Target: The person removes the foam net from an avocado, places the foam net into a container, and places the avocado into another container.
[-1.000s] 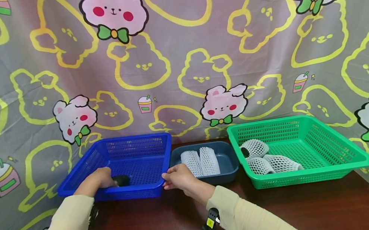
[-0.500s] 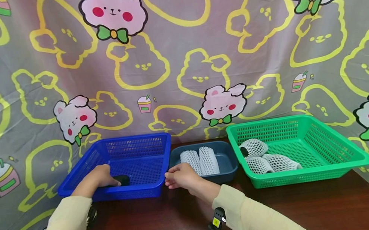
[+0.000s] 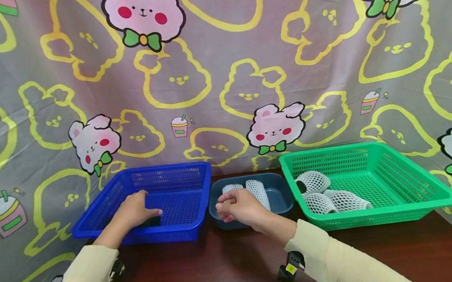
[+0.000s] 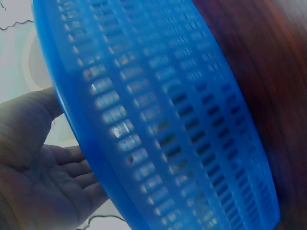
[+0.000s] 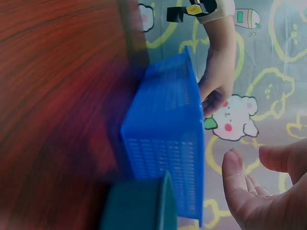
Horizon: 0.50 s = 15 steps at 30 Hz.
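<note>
My left hand [image 3: 133, 209] is over the blue basket [image 3: 173, 229], thumb stretched out and fingers spread apart from it. Beneath the hand, mostly hidden, lies a dark rounded thing [image 3: 152, 221]; its kind I cannot tell. The left wrist view shows the open palm [image 4: 43, 177] beyond the basket's perforated wall. My right hand [image 3: 239, 206] hovers over the slate-blue tray [image 3: 282, 199], fingers loosely bent and holding nothing. Its thumb and fingers stand apart in the right wrist view. Two white foam net sleeves [image 3: 258, 192] lie in that tray, one partly covered by the hand.
To the right stands a green basket [image 3: 386, 210] containing several white foam nets [image 3: 345, 199], some with dark contents showing. The tray sits between both baskets on a dark brown table [image 3: 206, 271]. A patterned cloth [image 3: 218, 68] hangs behind.
My right hand has moved right and up from beside the blue basket's corner to over the tray. My left hand has risen from the dark thing, its thumb spreading away.
</note>
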Each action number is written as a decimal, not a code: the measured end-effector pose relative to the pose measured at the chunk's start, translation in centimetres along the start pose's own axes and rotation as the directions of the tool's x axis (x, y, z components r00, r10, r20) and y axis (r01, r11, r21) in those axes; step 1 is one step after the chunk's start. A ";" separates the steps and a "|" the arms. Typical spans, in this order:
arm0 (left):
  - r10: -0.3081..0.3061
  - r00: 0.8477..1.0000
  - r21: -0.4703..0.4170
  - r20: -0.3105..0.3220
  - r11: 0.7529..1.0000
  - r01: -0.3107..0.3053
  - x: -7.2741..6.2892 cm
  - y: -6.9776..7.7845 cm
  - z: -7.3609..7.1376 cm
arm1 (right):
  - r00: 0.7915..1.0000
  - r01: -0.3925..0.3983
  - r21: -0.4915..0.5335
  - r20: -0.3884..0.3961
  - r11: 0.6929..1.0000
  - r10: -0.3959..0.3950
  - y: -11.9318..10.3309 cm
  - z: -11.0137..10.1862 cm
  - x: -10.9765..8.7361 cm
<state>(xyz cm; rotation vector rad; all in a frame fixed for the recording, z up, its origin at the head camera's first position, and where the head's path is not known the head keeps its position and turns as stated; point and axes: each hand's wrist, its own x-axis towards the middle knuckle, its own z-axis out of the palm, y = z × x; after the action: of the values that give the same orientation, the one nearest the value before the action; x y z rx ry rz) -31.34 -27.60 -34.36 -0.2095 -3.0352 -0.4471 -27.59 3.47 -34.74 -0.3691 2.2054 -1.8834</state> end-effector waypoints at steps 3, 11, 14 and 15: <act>0.054 0.998 -0.048 -0.033 0.997 -0.055 0.0 1.1 0.3 | 1.000 0.002 -0.086 -0.010 0.996 -0.003 -0.5 -1.1 -0.5; 0.147 0.987 -0.212 -0.064 0.965 -0.158 -0.3 4.3 1.2 | 0.996 0.048 -0.277 -0.056 0.960 -0.066 -1.3 -4.2 -1.8; 0.167 0.983 -0.267 -0.074 0.947 -0.181 -0.3 5.8 1.7 | 0.993 0.046 -0.309 -0.088 0.950 -0.077 -1.7 -5.3 -2.3; 0.176 0.981 -0.284 -0.080 0.940 -0.191 -0.4 6.3 1.9 | 0.992 0.044 -0.315 -0.099 0.948 -0.079 -1.7 -5.7 -2.5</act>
<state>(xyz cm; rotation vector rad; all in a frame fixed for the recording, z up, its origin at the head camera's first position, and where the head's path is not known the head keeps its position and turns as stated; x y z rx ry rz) -30.14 -21.15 -34.41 -0.4836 -2.8486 -0.8658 -27.02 9.35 -32.16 -0.3981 2.6027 -1.6160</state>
